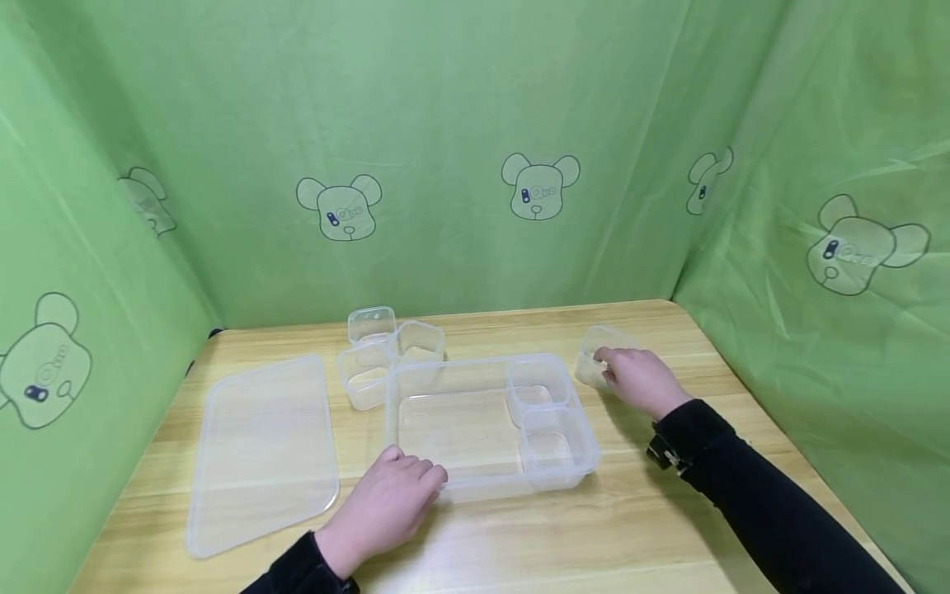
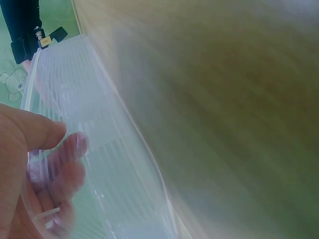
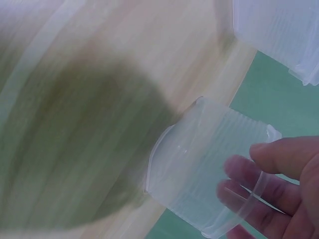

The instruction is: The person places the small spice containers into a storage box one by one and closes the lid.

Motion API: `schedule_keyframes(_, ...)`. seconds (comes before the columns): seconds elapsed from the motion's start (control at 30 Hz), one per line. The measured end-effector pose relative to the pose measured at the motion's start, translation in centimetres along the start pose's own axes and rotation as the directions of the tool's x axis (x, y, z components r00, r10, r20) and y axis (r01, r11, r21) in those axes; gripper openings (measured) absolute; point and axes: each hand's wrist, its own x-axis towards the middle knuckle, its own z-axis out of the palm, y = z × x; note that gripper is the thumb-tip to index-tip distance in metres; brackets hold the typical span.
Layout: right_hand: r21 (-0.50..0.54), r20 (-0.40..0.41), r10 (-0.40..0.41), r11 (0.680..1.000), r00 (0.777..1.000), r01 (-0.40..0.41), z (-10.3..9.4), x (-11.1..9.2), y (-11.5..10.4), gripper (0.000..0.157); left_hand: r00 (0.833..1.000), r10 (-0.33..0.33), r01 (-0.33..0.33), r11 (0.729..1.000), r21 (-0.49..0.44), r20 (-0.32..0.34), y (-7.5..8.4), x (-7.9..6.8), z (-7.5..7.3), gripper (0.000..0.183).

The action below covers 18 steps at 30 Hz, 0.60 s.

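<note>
A large clear plastic box (image 1: 456,433) lies on the table, with two small clear cups, one (image 1: 538,394) behind the other (image 1: 551,450), along its right side. My left hand (image 1: 389,502) grips the near left part of its wall; in the left wrist view the thumb (image 2: 47,132) is outside and the fingers show through the plastic. To the right of the box, my right hand (image 1: 644,381) pinches the rim of another small clear cup (image 3: 204,159). In the right wrist view its fingers show through that cup's wall.
A flat clear lid (image 1: 263,454) lies on the wooden table left of the box. Three more small cups (image 1: 366,367) stand grouped by the box's back left corner. Green curtains (image 1: 445,247) with bear-head drawings enclose the back and sides.
</note>
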Motion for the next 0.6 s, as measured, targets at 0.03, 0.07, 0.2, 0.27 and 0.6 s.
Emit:
schedule_keyframes(0.03,0.002,-0.003,0.001,1.0,1.0,-0.001,0.0,0.0,0.0,0.023,1.0,0.0,0.0,1.0,0.0,0.001,0.0,0.0,0.0,0.008)
schedule_keyframes(0.07,0.006,-0.006,0.002,1.0,1.0,-0.002,-0.1,-0.1,-0.1,0.023,1.0,-0.001,0.001,1.0,0.0,0.003,0.0,0.0,0.0,0.008)
schedule_keyframes(0.2,0.026,-0.008,-0.002,1.0,1.0,0.002,-0.1,-0.2,-0.4,0.023,1.0,-0.001,0.001,1.0,0.003,0.008,-0.1,0.0,0.0,0.009)
schedule_keyframes(0.27,0.031,-0.003,-0.004,1.0,1.0,0.004,-0.2,-0.2,-0.6,0.023,1.0,-0.001,0.001,1.0,0.005,0.01,-0.1,0.0,0.1,0.009)
schedule_keyframes(0.6,0.024,-0.015,-0.017,1.0,1.0,0.017,-1.1,-0.3,-1.0,0.021,1.0,0.0,0.0,1.0,0.006,0.001,-0.1,-0.1,0.2,0.008)
